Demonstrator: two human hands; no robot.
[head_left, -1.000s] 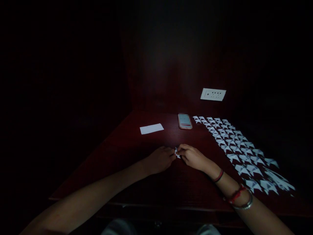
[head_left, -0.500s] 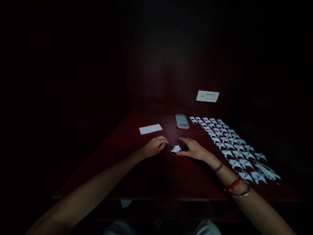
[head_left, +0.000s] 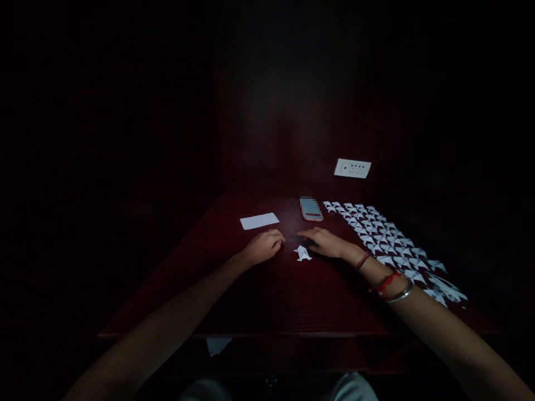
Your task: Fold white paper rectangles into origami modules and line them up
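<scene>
A small folded white paper frog (head_left: 302,253) lies on the dark red table between my hands. My left hand (head_left: 266,245) rests to its left, apart from it, with fingers curled in and nothing seen in them. Just above and to the right of the frog is my right hand (head_left: 324,241), its index finger stretched out to the left and its thumb tucked low. This hand holds nothing that I can see; whether its lower fingers touch the frog's edge I cannot tell.
Many similar folded paper figures (head_left: 390,239) stand in rows at the right, with white paper strips (head_left: 447,288) near them. A blank white paper strip (head_left: 259,221) lies beyond my left hand. A phone (head_left: 311,209) lies farther back, below a wall socket (head_left: 352,168).
My right hand has let go of the paper frog and moved up and slightly left. The frog has turned on the table. My left hand's fingers have curled in a little.
</scene>
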